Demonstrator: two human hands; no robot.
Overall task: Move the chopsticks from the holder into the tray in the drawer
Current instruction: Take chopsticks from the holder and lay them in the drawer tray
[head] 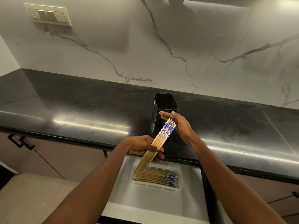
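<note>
My left hand [142, 145] grips a bundle of several wooden chopsticks [159, 139] with blue-and-white patterned tops, held slanted over the open drawer. My right hand [178, 125] rests flat with straight fingers against the bundle's patterned top ends. The thin tips reach down into the white tray [180, 173], where several more chopsticks [155, 177] lie flat with their patterned ends to the right. The black square holder [165, 102] stands on the counter just behind my right hand, and I see no chopsticks in it.
The white drawer [145, 201] is pulled out below the black stone counter [80, 107]. A marble-look wall with a switch plate [48, 14] rises behind. Closed cabinet fronts with a black handle [21, 141] lie to the left.
</note>
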